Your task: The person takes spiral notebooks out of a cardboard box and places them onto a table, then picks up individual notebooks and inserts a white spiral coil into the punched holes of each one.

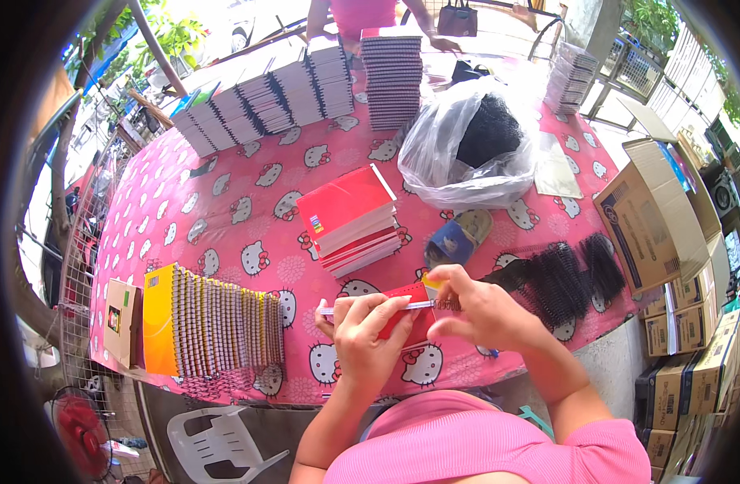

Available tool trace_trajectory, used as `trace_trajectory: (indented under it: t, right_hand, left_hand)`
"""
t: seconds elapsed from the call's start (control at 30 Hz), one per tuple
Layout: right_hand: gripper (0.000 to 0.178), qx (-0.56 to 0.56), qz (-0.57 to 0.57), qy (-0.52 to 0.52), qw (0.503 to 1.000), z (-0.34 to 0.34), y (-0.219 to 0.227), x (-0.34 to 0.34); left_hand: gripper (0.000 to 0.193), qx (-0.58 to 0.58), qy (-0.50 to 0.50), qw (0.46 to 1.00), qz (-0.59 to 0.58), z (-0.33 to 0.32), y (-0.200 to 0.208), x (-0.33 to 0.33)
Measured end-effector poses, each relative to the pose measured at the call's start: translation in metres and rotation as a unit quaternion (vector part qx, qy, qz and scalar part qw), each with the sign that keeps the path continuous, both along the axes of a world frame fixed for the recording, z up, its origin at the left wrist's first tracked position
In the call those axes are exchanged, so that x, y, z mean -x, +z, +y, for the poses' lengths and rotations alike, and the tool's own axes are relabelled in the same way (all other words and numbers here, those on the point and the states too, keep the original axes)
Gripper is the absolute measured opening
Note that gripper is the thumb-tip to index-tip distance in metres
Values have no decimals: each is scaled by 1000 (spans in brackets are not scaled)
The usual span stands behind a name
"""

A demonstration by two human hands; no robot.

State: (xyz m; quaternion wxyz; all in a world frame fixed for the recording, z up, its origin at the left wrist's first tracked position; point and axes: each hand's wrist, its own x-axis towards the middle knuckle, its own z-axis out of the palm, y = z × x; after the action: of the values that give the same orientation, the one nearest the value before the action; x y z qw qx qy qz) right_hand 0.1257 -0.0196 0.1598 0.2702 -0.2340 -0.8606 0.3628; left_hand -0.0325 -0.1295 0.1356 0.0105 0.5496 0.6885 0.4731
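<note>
Now, from the head view, both hands are closed on one red-covered notebook (408, 316) held just above the near edge of the bench (225, 218). The left hand (362, 335) wraps the book's edge with the fingers curled round it; the right hand (475, 310) pinches at a black spiral binding coil (446, 305) at the page edge, fingertips tight together. That notebook looks light and a little floppy, thin card over paper, so a grip along the spine edge suits it best; the coil looks springy and easy to bend.

On to the containers: a clear plastic bag (442, 153) sits open mid-bench with a dark mass of coils inside. More loose black coils (559, 278) lie just right of the hands. An open cardboard box (652, 218) stands off the right end; I can't tell what's in it. A red notebook stack (350, 218) sits beyond the hands.
</note>
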Motion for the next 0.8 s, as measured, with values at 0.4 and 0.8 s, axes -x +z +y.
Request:
trace_trajectory:
  t: [0.4, 0.8]
  right_hand:
    - [15, -132, 7, -38, 990, -8, 3, 8]
    - [21, -74, -37, 3, 997, -1, 6, 12]
  left_hand:
    - [28, -10, 7, 999, 32, 0, 0, -1]
    - [29, -18, 26, 999, 45, 0, -3, -4]
